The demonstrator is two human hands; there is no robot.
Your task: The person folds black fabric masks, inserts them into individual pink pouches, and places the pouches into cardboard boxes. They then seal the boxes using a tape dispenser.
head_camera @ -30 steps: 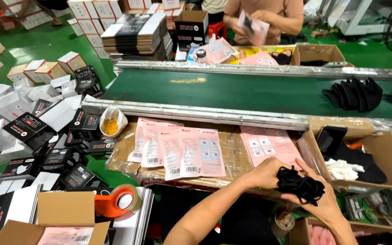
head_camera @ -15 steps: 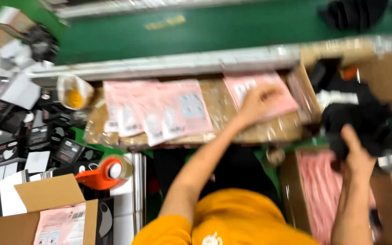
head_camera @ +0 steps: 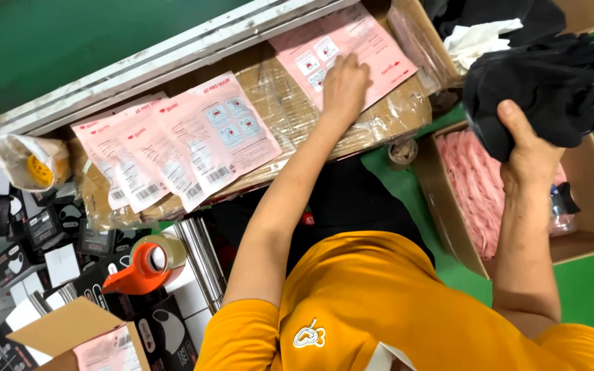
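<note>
My left hand lies flat on a single pink packet at the right end of a plastic-wrapped cardboard surface. Its fingers are spread on the packet and do not grip it. My right hand is shut on a bundle of black fabric masks, held up above an open cardboard box of pink packets at the right. My orange shirt fills the bottom of the view.
A fan of pink packets lies left of my arm. An orange tape dispenser and small black and white boxes sit at the lower left. A green conveyor belt runs along the top. A box with black and white fabric stands at the top right.
The view has tipped further down onto my body. My left hand stays on the single pink packet. My right hand has carried the black bundle to the right, over the box of pink packets.
</note>
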